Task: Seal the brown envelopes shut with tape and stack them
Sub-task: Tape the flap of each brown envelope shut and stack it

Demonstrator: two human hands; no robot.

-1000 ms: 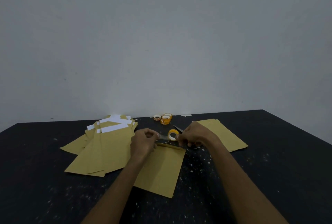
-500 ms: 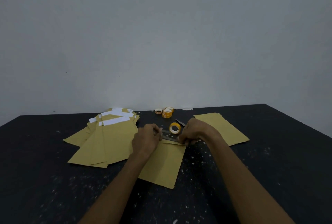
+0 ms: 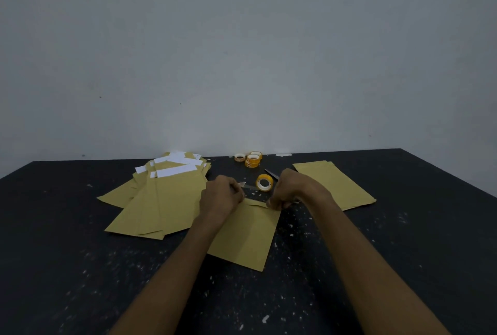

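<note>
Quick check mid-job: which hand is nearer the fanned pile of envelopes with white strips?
Left. The left hand is beside the pile, at the middle envelope's top-left corner; the right hand pinches that envelope's top-right corner, clear of the pile.

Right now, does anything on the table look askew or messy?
Yes. The left envelope pile is fanned out crookedly, not squared like the right stack. The centre envelope lies slanted. White scraps speckle the black table.

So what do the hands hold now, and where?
The left hand seems to pinch the tape strip by its free end; the right hand pinches the middle envelope at its top right corner.
</note>
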